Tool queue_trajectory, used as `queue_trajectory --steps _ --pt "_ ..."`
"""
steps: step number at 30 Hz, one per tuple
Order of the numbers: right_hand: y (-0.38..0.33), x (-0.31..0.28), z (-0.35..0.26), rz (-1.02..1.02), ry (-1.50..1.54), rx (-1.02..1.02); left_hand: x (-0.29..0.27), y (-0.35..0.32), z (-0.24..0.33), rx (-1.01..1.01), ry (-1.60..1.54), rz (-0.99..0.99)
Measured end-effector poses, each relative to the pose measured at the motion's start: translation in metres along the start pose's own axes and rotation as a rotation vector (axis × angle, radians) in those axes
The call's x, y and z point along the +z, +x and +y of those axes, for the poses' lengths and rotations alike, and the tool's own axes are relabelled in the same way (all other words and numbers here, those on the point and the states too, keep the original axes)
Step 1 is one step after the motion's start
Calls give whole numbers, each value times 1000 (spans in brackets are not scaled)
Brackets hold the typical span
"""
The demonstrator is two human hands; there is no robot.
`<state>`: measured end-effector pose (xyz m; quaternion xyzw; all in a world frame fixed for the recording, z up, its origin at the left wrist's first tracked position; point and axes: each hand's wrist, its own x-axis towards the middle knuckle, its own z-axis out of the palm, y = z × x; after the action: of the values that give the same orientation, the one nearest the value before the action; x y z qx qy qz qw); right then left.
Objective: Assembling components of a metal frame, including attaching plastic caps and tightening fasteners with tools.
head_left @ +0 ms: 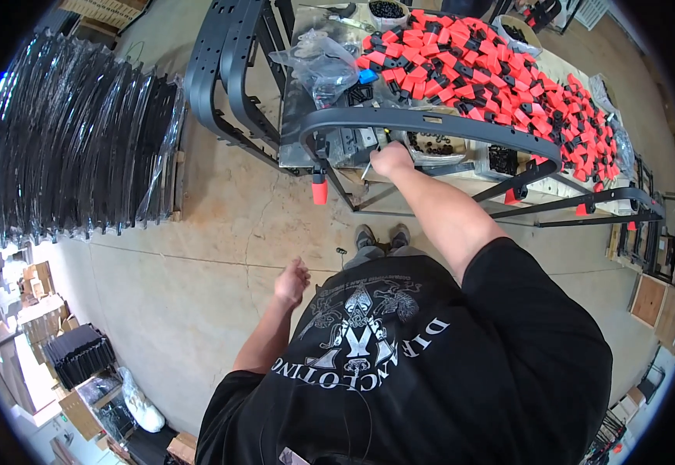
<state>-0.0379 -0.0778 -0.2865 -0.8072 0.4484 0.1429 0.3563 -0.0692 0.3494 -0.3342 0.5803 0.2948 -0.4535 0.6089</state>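
My right hand [391, 160] reaches to the near edge of the workbench, its fingers closed around a thin, pale rod-like tool [366, 170]. Just beyond the knuckles is a parts box [436, 160] with small dark pieces. A black metal frame [430, 120] with a rounded end stands over the bench edge, above my right wrist. One red-and-black plastic foot [319, 190] hangs from its left corner. Low at my side, away from the bench, my left hand [293, 281] has its fingers curled in; their inner side is hidden.
Red-and-black plastic feet [461, 66] lie heaped across the bench, near a clear plastic bag [322, 66]. More black frames [233, 77] lean at the bench's left end. A tall stack of plastic-wrapped dark parts [74, 139] stands left. A small dark object [341, 250] lies near my shoes.
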Motion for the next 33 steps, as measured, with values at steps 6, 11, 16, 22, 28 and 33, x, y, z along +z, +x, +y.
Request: queue_trajectory --steps 6,11,16,22,28,33 --pt "16 2 -13 -70 101 39 50 -20 -39 -98 187 88" --pt "30 -1 -6 -119 144 1 89 -38 -17 64 476 126" --pt "-17 11 9 35 564 -166 120 -75 10 237 498 81" --pt "-108 -38 68 -568 743 -481 192 -86 66 484 346 -186" --pt "-120 -54 75 -621 535 -767 264 -99 107 442 -37 -680" --pt "-128 -56 62 -507 393 -766 240 -100 110 501 -84 -647"
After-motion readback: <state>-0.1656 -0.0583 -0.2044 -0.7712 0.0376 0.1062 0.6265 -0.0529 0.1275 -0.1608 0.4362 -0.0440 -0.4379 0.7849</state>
